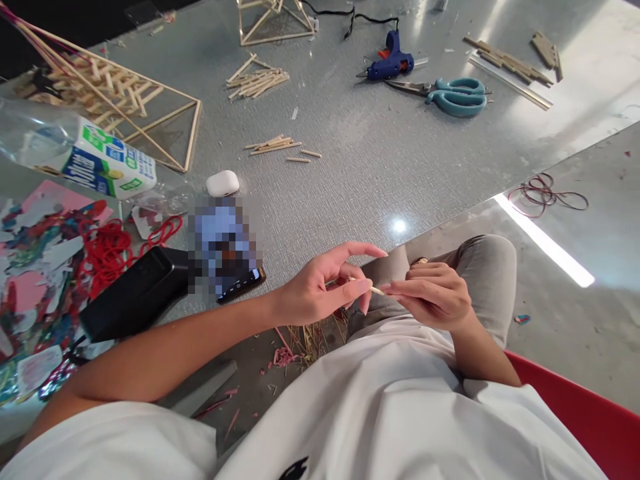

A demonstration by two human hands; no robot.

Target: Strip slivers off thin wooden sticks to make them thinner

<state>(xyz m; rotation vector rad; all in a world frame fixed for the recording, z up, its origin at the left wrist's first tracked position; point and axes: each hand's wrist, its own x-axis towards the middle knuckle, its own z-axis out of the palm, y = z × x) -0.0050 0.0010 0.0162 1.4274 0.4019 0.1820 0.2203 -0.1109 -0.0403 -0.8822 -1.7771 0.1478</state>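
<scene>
Over my lap, just off the table's near edge, my left hand (pixel 333 283) pinches a short thin wooden stick (pixel 377 291) between thumb and fingers, with the index finger stretched out above. My right hand (pixel 435 293) has its fingertips closed at the stick's other end. Only a short pale length shows between the two hands. On the table beyond lie a small bundle of wooden sticks (pixel 273 145) and a larger pile of them (pixel 260 81).
A blue glue gun (pixel 390 61) and teal-handled scissors (pixel 457 97) lie toward the back. Stick frames (pixel 193 133), a plastic bottle (pixel 107 157), red cord (pixel 107 253), a black case (pixel 135 293), a phone (pixel 227 250) and a white earbud case (pixel 223 183) occupy the left.
</scene>
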